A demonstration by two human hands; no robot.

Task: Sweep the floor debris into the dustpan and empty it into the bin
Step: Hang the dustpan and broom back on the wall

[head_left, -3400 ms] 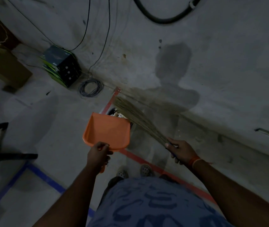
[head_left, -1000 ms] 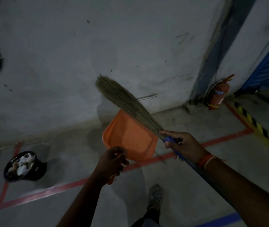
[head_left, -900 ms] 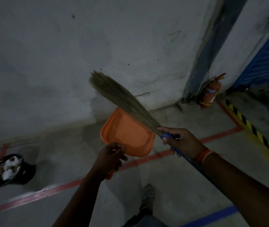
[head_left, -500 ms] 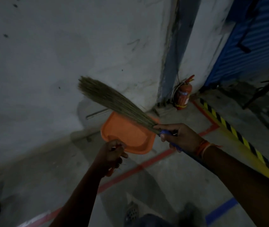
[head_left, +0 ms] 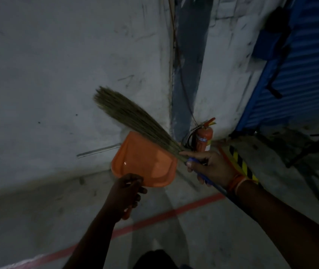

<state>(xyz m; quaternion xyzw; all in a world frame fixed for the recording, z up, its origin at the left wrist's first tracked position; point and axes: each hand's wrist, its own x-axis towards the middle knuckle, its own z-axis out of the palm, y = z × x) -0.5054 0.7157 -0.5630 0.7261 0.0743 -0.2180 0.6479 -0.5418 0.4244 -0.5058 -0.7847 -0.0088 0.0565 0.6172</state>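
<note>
since a moment ago the view has swung right, bringing the red fire extinguisher (head_left: 203, 137) beside the blue roller shutter (head_left: 298, 78) closer. left hand (head_left: 124, 193) fingers curl round the handle of the orange plastic dustpan (head_left: 143, 162), held above the floor. right hand (head_left: 211, 167) grips the blue-handled grass broom (head_left: 135, 119), bristles raised over the pan.

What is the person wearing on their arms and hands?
Both forearms are bare, with no sleeves or gloves showing. The right hand has orange bands around its wrist, like thread or bangles. The left hand has nothing on its wrist, and no rings can be made out in the dim light.
</note>
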